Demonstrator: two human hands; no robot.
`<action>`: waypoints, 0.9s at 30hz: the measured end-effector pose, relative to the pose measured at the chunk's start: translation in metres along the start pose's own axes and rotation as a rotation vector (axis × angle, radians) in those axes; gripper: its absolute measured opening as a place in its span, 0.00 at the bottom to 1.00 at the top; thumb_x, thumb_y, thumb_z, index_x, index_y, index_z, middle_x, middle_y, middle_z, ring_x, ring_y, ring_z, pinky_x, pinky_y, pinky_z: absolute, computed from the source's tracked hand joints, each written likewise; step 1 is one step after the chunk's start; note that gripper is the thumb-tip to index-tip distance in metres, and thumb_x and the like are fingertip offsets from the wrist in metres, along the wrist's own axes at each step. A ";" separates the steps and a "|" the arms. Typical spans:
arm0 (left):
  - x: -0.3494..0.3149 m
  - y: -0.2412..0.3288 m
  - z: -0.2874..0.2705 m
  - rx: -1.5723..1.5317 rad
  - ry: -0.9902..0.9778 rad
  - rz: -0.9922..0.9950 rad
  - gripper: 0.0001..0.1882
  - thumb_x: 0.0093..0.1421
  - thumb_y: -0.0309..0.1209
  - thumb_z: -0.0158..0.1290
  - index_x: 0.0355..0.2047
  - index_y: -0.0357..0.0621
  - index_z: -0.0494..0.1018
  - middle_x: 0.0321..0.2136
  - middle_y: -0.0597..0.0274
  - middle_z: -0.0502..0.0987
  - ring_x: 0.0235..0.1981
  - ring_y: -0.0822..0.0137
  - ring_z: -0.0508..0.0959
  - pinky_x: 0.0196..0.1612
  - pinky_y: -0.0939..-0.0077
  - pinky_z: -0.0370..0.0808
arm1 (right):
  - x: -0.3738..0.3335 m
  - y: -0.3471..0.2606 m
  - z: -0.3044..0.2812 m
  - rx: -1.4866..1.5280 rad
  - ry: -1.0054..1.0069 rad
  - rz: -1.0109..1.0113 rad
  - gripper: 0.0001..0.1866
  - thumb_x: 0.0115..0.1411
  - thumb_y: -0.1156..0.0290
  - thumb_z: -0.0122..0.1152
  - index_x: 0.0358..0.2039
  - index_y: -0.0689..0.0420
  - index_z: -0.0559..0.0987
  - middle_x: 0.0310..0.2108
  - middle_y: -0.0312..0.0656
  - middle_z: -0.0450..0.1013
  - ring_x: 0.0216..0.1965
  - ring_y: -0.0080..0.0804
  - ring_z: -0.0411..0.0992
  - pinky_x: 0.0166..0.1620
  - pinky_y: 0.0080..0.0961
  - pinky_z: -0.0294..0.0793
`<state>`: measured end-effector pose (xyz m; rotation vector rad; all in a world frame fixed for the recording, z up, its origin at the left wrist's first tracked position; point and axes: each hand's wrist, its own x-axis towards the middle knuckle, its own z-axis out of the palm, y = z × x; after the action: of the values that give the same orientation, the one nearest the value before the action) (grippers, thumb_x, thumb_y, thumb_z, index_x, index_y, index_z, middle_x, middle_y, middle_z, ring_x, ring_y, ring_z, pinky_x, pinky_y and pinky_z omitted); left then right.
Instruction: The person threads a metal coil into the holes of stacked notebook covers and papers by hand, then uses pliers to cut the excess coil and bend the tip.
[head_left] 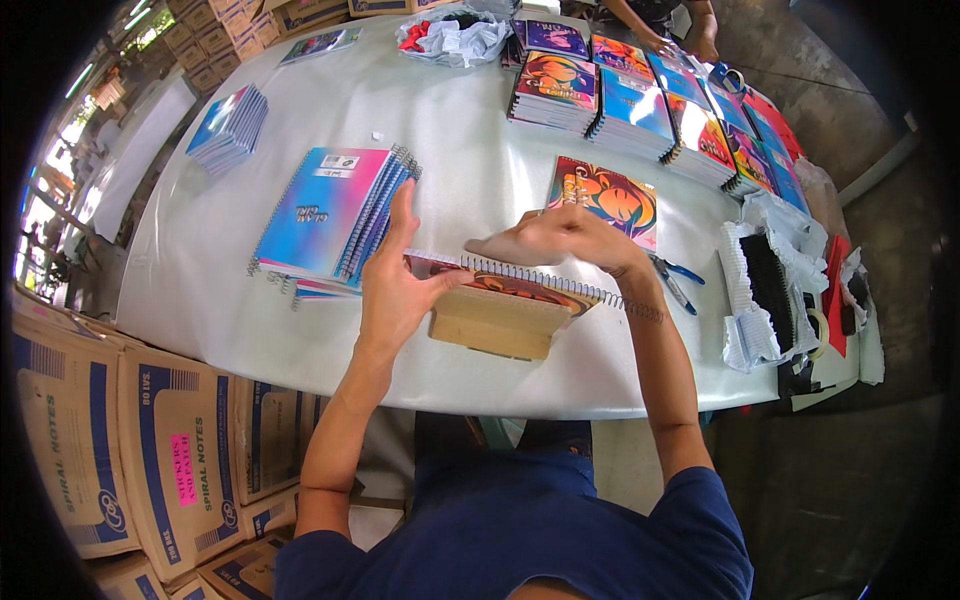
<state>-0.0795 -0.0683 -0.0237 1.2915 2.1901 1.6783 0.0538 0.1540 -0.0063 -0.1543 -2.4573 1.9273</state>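
A spiral notebook (500, 325) with a tan back stands tilted on the table before me, its wire coil (535, 275) running along the top edge. The coil's loose end sticks out past the notebook's right side. My left hand (395, 285) steadies the left end, thumb pressed along the edge and fingers raised behind it. Over the coil, my right hand (575, 240) is blurred by motion, its fingers stretched along the wire; their grip is unclear. Behind it lies a colourful notebook cover (605, 200). Blue-handled pliers (678, 282) rest to the right.
Blue-pink spiral notebooks (320, 215) are piled at left, near a smaller stack (228, 130). Several bound stacks (630, 105) fill the far right. An open wrapped box (765, 290) with dark coils stands at right. Cartons (175, 440) line the left. Another person's hands (690, 45) are beyond.
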 end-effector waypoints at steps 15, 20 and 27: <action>-0.001 -0.024 0.003 -0.364 0.065 -0.107 0.63 0.36 0.25 0.72 0.69 0.54 0.46 0.67 0.50 0.54 0.58 0.57 0.68 0.53 0.71 0.77 | 0.016 -0.001 -0.001 0.258 -0.032 -0.131 0.27 0.60 0.47 0.58 0.44 0.60 0.82 0.36 0.40 0.79 0.40 0.28 0.71 0.46 0.27 0.69; -0.003 -0.026 0.003 -0.379 0.086 -0.137 0.62 0.38 0.22 0.71 0.69 0.55 0.46 0.67 0.49 0.53 0.58 0.63 0.69 0.57 0.71 0.74 | 0.027 -0.019 0.011 -0.126 -0.009 -0.019 0.31 0.58 0.44 0.59 0.43 0.64 0.82 0.35 0.45 0.79 0.39 0.29 0.73 0.45 0.26 0.70; -0.007 -0.029 0.001 -0.442 0.001 -0.167 0.62 0.41 0.28 0.71 0.70 0.54 0.40 0.67 0.45 0.53 0.60 0.54 0.67 0.55 0.68 0.74 | 0.036 -0.010 0.019 -0.393 0.003 -0.007 0.35 0.57 0.39 0.56 0.37 0.65 0.83 0.29 0.51 0.78 0.34 0.37 0.75 0.40 0.28 0.72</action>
<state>-0.0906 -0.0727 -0.0508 0.9637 1.7271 1.9416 0.0163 0.1360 -0.0035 -0.1508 -2.7977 1.4156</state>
